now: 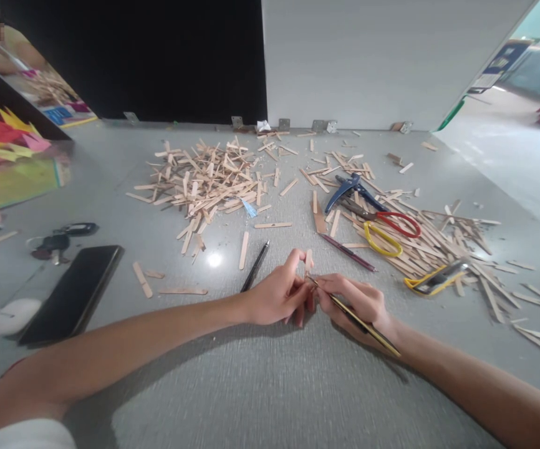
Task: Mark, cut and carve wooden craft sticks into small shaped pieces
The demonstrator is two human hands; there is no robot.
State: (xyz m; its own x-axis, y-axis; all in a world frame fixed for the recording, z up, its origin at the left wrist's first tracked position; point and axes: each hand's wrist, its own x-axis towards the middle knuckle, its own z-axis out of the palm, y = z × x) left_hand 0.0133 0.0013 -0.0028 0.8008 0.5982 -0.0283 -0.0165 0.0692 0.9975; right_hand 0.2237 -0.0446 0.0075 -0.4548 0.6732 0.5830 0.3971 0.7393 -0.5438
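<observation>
My left hand is closed, pinching a short wooden craft stick that points up between thumb and fingers. My right hand grips a slim gold-and-black pen-shaped tool in a writing hold. Its thin tip meets the lower part of the stick, close to my left fingertips. Whether that tip is a blade or a pen point is too small to tell. A black pen lies on the table just beyond my left wrist.
A heap of craft sticks lies ahead. To the right, more sticks surround blue-handled pliers, scissors, a dark red pen and a yellow cutter knife. Leftward are a phone, keys and a white mouse. A black-and-white panel stands behind.
</observation>
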